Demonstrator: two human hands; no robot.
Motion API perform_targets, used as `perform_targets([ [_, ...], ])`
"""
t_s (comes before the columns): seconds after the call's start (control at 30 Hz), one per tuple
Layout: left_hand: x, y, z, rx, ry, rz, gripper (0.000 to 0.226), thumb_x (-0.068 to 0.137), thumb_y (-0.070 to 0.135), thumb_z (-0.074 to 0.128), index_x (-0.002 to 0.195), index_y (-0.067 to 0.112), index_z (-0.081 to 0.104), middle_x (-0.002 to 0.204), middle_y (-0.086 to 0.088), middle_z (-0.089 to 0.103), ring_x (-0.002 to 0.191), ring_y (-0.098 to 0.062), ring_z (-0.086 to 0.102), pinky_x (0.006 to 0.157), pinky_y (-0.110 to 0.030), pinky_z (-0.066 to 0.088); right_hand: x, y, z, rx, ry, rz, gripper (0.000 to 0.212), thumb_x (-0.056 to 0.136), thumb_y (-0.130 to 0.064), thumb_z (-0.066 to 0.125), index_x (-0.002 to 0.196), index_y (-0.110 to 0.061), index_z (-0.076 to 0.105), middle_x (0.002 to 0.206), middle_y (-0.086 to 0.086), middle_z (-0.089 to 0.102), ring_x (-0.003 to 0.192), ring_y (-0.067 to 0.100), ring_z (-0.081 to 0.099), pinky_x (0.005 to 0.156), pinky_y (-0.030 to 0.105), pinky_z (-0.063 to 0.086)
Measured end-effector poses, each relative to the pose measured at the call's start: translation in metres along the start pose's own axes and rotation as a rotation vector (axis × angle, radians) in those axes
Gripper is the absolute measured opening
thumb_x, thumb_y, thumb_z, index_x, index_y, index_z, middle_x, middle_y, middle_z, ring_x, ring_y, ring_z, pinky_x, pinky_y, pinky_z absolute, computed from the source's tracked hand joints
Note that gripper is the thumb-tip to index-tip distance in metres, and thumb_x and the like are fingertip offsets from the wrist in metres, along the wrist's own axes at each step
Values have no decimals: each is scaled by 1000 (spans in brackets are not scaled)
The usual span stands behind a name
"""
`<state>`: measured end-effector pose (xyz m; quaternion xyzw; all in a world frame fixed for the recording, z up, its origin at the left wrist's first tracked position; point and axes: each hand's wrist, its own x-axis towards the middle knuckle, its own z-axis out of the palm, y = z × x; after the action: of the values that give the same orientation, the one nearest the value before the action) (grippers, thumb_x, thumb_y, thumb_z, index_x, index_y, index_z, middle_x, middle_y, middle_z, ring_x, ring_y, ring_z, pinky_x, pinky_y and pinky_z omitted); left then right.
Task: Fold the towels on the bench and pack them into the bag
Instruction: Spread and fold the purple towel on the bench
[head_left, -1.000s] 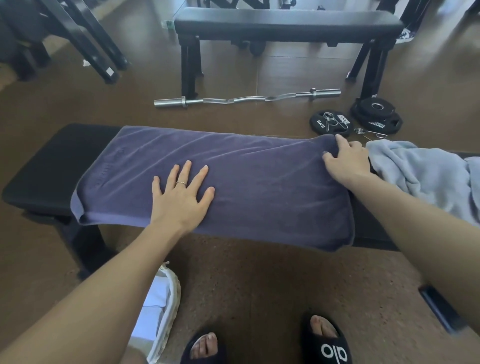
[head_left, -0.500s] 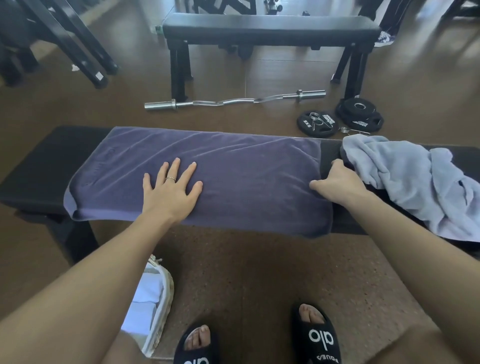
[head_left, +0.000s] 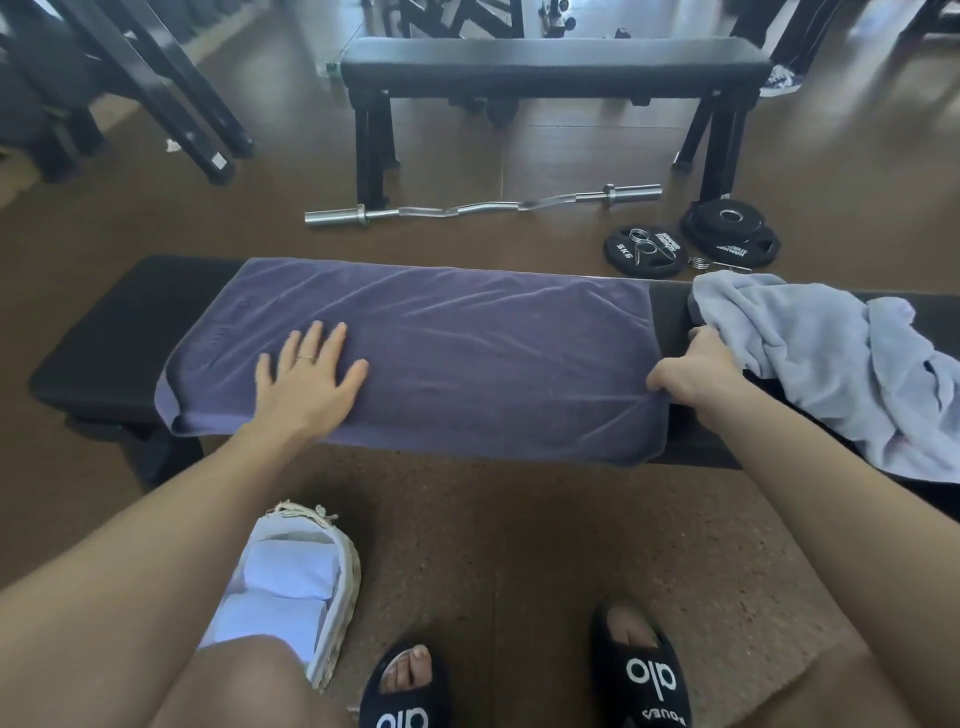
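I have my left hand (head_left: 306, 384) flat on the purple towel (head_left: 457, 358), fingers straight and spread, pressing its near-left part, the same spot as half a second ago. The towel lies lengthwise as a folded strip on the black bench (head_left: 119, 332), its near edge hanging a little over the bench's near side.

My right hand (head_left: 693, 371) has moved: a second ago it was at the towel's far-right corner, and now it sits near the middle of the towel's right edge, fingers curled, pinching that edge. The right edge looks straighter and the surface smoother than a second ago.

The light blue towel (head_left: 831, 364) lies crumpled on the right end of the bench, just beside my right hand, its near part drooping over the edge; whether hand and cloth touch I cannot tell.

On the floor at near left stands the woven bag (head_left: 340, 587), open, with white folded towels (head_left: 291, 577) inside, partly hidden by my left arm and knee.

Beyond the bench, a curl bar (head_left: 483, 205) and black weight plates (head_left: 691, 241) lie on the floor in front of a second bench (head_left: 556, 65). My black slides (head_left: 649, 675) show at the bottom.
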<state>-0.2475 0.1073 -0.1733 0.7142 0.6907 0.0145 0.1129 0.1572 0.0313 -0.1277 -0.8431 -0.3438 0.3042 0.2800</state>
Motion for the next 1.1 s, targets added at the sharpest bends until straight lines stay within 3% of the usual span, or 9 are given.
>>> perform_targets([
  [0.1, -7, -46, -7, 2, 12, -137, 61, 103, 63, 21, 160, 45, 12, 172, 6, 3, 158, -22, -1, 124, -55, -1, 1, 3, -1, -69, 33, -39, 87, 78, -1, 66, 154, -3, 23, 132, 17, 50, 103, 29, 50, 70, 33, 45],
  [0.23, -17, -99, -20, 0, 26, -291, 61, 103, 63, 21, 160, 44, 14, 172, 4, 3, 157, -26, 1, 125, -55, 3, -19, -5, 9, -438, 117, -257, 75, 79, -6, 61, 147, -6, 29, 138, 26, 42, 124, 44, 43, 91, 44, 43],
  [0.3, -20, -109, -25, -34, 27, -349, 61, 104, 60, 23, 161, 41, 16, 172, 3, 3, 157, -27, 0, 124, -58, 6, -28, -7, 20, -626, 162, -464, 72, 80, -13, 61, 146, -11, 33, 134, 24, 45, 121, 45, 44, 94, 47, 42],
  [0.43, -17, -95, -30, -48, 55, -377, 60, 103, 52, 31, 160, 36, 21, 171, -4, 5, 157, -29, 0, 121, -62, 8, -32, -15, 40, -644, -103, -728, 58, 99, -41, 50, 154, -30, 33, 155, 7, 38, 145, 33, 27, 118, 48, 28],
  [0.53, -15, -56, -25, -25, 94, -231, 62, 103, 51, 36, 161, 35, 20, 171, -7, 7, 157, -29, 1, 122, -61, 5, -30, -12, 50, -694, -295, -688, 53, 105, -53, 28, 156, -42, 22, 168, -2, 14, 154, 26, 6, 125, 46, 9],
  [0.67, -29, 24, -4, -13, -12, 105, 64, 103, 59, 31, 161, 44, 8, 172, 1, 0, 157, -26, -5, 123, -59, -1, -18, 5, 41, -842, -242, -615, 59, 101, -64, 19, 156, -49, 6, 169, -4, -3, 155, 25, -3, 124, 48, 3],
  [0.77, -37, 59, 14, 43, -104, 205, 67, 99, 70, 15, 159, 47, -5, 170, 2, -15, 156, -26, -16, 123, -59, -12, -12, 8, 29, -814, -208, -478, 64, 99, -68, 23, 157, -48, 6, 169, -1, -3, 155, 27, -3, 124, 51, 5],
  [0.93, -43, 58, 15, 94, -118, 189, 82, 85, 79, 3, 159, 45, -11, 170, 2, -19, 156, -27, -17, 123, -59, -10, -22, 4, 19, -663, -121, -327, 74, 95, -62, 47, 158, -34, 20, 161, 19, 18, 148, 40, 16, 117, 49, 24],
  [1.1, -64, 89, 14, 91, -69, 373, 84, 93, 77, 34, 160, 39, 1, 170, -2, -4, 157, -28, -6, 125, -57, -3, -27, -10, 16, -206, -106, -231, 74, 82, -26, 69, 148, -33, 40, 139, 14, 42, 126, 36, 46, 102, 42, 45],
])
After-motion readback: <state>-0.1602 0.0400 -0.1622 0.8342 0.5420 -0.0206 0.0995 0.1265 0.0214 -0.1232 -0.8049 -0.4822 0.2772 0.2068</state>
